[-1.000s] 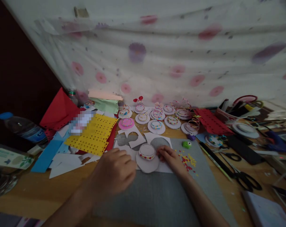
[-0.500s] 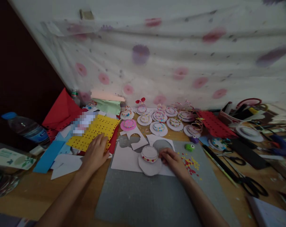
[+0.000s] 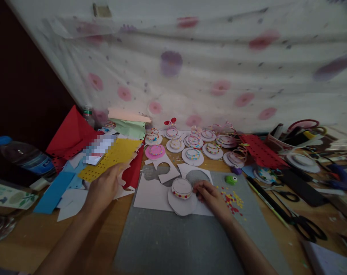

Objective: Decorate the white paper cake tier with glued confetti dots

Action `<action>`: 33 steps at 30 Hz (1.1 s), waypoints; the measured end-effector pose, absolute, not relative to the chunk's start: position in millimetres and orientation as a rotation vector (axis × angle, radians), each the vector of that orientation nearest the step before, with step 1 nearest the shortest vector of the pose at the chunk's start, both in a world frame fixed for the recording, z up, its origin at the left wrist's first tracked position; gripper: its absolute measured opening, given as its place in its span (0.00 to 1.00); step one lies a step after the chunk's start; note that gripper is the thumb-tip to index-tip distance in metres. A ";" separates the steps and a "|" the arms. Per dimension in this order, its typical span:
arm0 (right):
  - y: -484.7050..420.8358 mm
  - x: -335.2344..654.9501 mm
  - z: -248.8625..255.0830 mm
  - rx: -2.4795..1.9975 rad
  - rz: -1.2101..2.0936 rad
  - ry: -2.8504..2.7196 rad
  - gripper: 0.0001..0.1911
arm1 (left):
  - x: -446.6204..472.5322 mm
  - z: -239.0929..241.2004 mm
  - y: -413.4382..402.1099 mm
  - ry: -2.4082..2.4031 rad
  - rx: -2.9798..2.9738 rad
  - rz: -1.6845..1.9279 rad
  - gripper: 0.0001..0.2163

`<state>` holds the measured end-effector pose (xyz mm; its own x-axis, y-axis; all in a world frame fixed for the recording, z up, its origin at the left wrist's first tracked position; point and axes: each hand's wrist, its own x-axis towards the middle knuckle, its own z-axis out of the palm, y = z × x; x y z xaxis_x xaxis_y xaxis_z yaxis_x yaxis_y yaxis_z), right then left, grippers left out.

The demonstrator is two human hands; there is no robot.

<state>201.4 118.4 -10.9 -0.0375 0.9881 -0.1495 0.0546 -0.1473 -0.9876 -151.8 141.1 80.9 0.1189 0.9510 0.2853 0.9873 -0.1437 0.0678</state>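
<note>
Since your left hand (image 3: pixel 104 187) is at the yellow sheet (image 3: pixel 117 152), left of the grey mat (image 3: pixel 173 240), fingers bent, grip unclear, work it gently; don't let your right hand (image 3: pixel 210 195), fingers curled, hold unclear, nudge the paper hat (image 3: pixel 181 199) on the mat.

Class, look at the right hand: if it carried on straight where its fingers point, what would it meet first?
Most likely the white hat-shaped piece, just beyond the right hand's fingertips; depth is unclear, so they may already touch it.
</note>
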 end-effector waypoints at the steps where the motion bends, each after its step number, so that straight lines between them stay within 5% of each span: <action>1: 118.4 201.4 -10.9 -1.339 1.326 -1.203 0.13 | -154.0 89.7 142.2 -1.991 -2.184 -0.392 0.23; 9: 118.7 201.2 -12.0 -1.341 1.324 -1.200 0.13 | -193.1 145.1 168.4 -2.264 -1.839 -1.115 0.17; 15: 119.9 201.2 -13.2 -1.330 1.312 -1.198 0.11 | -190.5 171.5 142.0 -2.137 -1.704 -1.327 0.16; 20: 120.0 200.3 -15.8 -1.325 1.286 -1.192 0.10 | -177.9 152.4 104.7 -1.901 -2.123 -1.000 0.15; 27: 113.3 198.9 -12.1 -1.309 1.229 -1.240 0.09 | -133.1 76.1 87.0 -1.196 -2.807 -0.441 0.30; 33: 116.8 196.6 -9.5 -1.317 1.192 -1.264 0.09 | -117.1 52.6 72.4 -1.161 -2.902 -0.163 0.23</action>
